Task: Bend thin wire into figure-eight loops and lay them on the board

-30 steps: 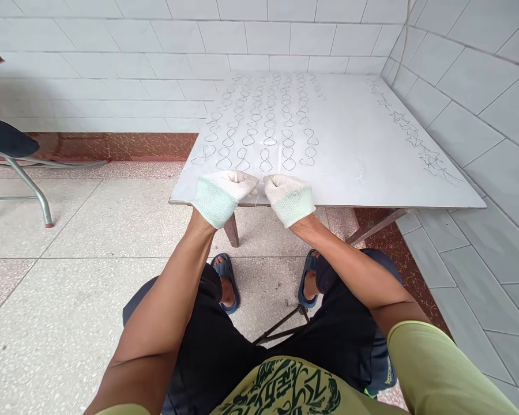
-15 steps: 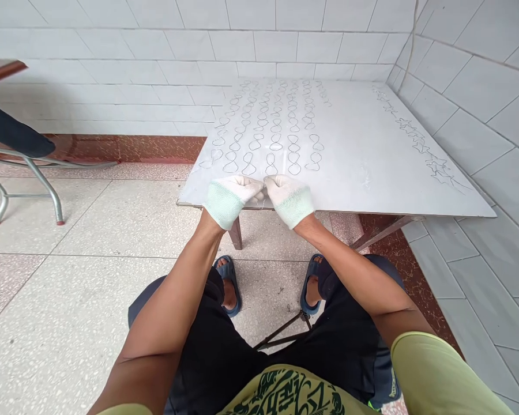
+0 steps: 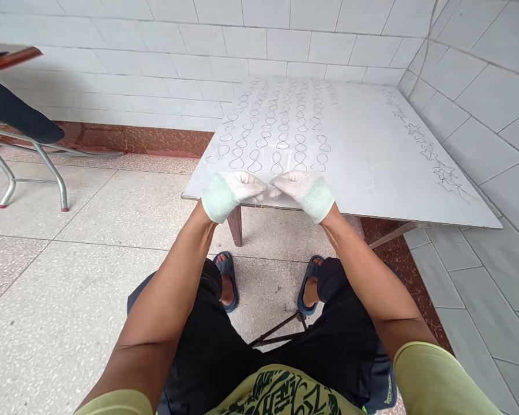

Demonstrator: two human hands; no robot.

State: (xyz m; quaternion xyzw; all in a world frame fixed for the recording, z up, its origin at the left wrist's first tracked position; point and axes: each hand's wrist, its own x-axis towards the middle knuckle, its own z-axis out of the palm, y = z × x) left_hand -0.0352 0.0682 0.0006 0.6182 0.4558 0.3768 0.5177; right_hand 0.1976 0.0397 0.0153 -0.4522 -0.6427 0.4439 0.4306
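Observation:
Both hands wear white gloves with pale green cuffs and meet over the near edge of the white board (image 3: 358, 150). My left hand (image 3: 242, 187) is closed in a pinch on a thin wire (image 3: 260, 204), a bit of which shows below the fingertips. Close beside it, my right hand (image 3: 294, 187) is also pinched, its fingertips at the same wire; most of the wire is hidden or too fine to follow. Just beyond the hands lie rows of wires bent into figure-eight shapes (image 3: 300, 150).
Along the board's right side lies a line of jagged, star-like bent wires (image 3: 443, 173). Tiled walls (image 3: 311, 43) border the board behind and right. At far left stand a metal-legged stool (image 3: 30, 178), a person's dark-clothed leg (image 3: 21, 112) and a brown tabletop (image 3: 15, 57).
My right hand has moved a little to the right, widening the space between the wrists. The view has shifted slightly, so the board sits farther right.

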